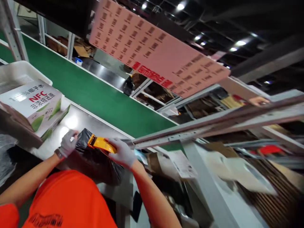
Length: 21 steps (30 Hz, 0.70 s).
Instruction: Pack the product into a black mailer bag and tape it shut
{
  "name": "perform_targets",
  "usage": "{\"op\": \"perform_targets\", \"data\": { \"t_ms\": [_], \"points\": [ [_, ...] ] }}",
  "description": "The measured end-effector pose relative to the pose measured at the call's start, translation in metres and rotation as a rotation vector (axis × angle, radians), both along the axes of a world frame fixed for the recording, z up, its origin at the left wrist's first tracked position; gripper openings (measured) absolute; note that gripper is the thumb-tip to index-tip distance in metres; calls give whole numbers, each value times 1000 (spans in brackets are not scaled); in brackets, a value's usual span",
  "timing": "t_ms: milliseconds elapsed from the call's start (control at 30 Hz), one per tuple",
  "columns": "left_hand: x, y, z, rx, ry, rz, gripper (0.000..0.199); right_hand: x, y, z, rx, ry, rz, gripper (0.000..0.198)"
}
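In front of my body, a parcel wrapped in shiny black plastic [95, 163] lies on the metal bench [84, 118]. My right hand [123, 154], in a pale grey glove, is closed around a yellow-orange tape dispenser [102, 144]. The dispenser's front end is over the parcel's upper part; whether it touches the plastic is hard to tell. At the parcel's left end, my gloved left hand [67, 144] has its fingers curled and seems to grip the black plastic near the corner. Its fingertips are slightly blurred.
To the left stand a white printed carton [39, 101] and a white plastic basket [39, 74]. Beyond the bench runs a green conveyor belt [78, 85]. A pink printed board [152, 47] hangs above. A metal rail [213, 118] crosses at right, near stacked cardboard [268, 196].
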<state>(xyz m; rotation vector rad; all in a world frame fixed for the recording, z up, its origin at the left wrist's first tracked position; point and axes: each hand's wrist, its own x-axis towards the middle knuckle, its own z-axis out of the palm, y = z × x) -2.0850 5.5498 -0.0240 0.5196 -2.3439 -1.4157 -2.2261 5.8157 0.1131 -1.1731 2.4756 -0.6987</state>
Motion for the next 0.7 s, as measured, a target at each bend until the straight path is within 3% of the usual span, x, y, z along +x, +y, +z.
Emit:
{"op": "perform_targets", "data": {
  "t_ms": [33,100,133,167,200,267,333,400,467,567,700],
  "points": [
    [4,25,13,-36,110,-266,41,-1,0,2,40,43,6,59],
    [7,79,32,-154,191,-961,43,-1,0,4,105,103,14,59],
    [5,104,36,-215,221,-1224,50,0,0,5,125,129,11,59],
    [0,125,36,-259,247,-1359,56,1,0,4,144,150,4,60],
    [-7,141,31,-287,236,-1382,60,3,2,4,165,163,-5,62],
    [-25,153,11,-327,112,-1267,70,7,7,0,211,163,-11,68],
    [-42,145,-14,-395,-40,-1153,80,11,20,-6,241,147,-19,73],
    [-52,130,-35,-487,-126,-1122,87,14,43,-12,238,154,-64,74],
    [-54,119,-45,-575,-130,-1133,93,17,80,-20,215,176,-150,72],
    [-51,116,-45,-666,-62,-1123,98,26,155,-38,153,176,-275,63],
    [-46,114,-45,-783,-73,-1125,88,46,260,-80,54,141,-482,49]
  ]
}}
